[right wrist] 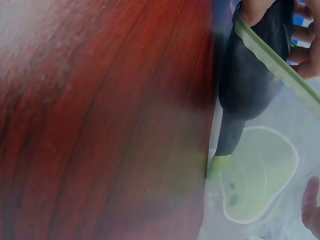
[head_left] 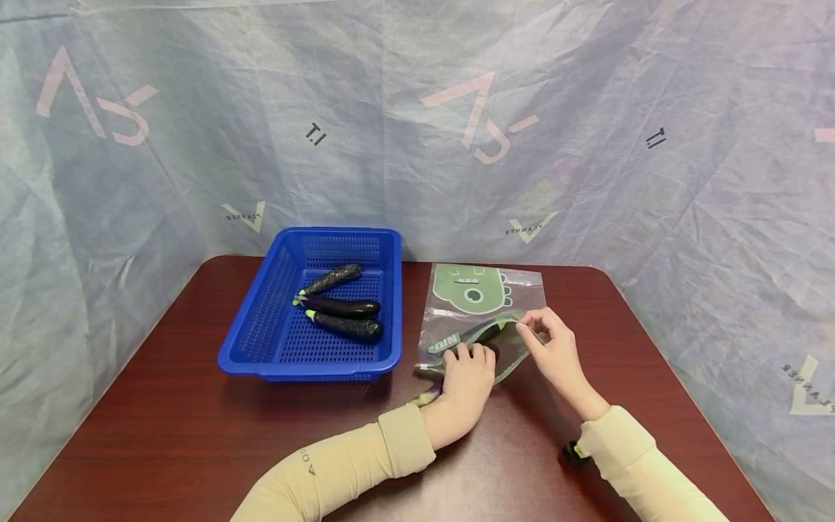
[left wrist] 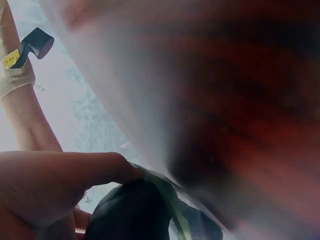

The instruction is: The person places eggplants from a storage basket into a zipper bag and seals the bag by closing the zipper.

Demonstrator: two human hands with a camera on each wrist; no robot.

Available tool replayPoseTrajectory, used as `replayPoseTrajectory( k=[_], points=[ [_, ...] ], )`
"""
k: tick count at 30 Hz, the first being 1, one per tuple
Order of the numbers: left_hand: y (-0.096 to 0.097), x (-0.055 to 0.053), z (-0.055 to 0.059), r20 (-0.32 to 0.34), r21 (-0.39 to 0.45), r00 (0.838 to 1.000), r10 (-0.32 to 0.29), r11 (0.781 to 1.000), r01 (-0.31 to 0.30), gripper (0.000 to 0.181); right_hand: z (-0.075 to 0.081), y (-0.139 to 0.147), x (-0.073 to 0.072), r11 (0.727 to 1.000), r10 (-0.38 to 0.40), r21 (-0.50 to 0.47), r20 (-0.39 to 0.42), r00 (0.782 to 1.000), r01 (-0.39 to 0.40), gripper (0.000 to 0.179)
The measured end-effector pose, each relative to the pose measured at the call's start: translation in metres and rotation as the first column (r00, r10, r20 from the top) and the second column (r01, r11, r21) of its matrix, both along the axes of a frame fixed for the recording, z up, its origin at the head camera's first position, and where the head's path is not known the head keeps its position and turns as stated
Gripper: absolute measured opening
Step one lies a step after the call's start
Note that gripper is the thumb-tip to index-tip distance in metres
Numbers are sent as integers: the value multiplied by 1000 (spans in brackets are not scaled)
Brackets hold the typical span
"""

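Observation:
My left hand point(head_left: 466, 388) grips an eggplant point(right wrist: 250, 75) at the mouth of a clear zip bag point(head_left: 427, 333) with a green cartoon print. The stem end of this eggplant sticks out below the palm in the head view; its rounded end is inside the bag. Another eggplant point(right wrist: 230, 137) with a pale green cap lies within the bag, partly hidden. My right hand point(head_left: 554, 351) pinches the right side of the bag's green-edged opening and holds it apart. The left wrist view shows the thumb point(left wrist: 100, 167) against the dark eggplant and the green bag edge.
To the left stands a blue perforated basket point(head_left: 231, 348) with three eggplants point(head_left: 342, 306) in it, two looking wrapped in film. Beneath everything is a reddish-brown table point(head_left: 156, 428). Printed grey sheeting point(head_left: 385, 123) hangs behind and at the sides.

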State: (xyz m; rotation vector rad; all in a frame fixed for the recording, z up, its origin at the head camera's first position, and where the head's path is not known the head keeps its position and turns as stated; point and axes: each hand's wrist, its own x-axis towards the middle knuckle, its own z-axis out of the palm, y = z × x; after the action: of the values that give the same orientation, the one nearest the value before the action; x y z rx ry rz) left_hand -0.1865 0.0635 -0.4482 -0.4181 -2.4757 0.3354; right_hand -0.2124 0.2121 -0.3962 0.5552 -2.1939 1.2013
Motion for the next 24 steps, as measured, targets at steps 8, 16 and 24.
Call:
replayPoseTrajectory(
  k=[8,16,24],
  points=[
    [-1,0,-1,23,19,1000,-7,1000,7,25,0,1,0,1000,-8,7,4,1000,8,8],
    [-10,9,8,119,-11,992,-47,999,49,16,0,1,0,1000,-9,6,6,1000,9,8],
    [-28,23,22,223,44,963,-151,988,145,44,-1,3,1,1000,-12,3,16,1000,12,8]
  ],
)
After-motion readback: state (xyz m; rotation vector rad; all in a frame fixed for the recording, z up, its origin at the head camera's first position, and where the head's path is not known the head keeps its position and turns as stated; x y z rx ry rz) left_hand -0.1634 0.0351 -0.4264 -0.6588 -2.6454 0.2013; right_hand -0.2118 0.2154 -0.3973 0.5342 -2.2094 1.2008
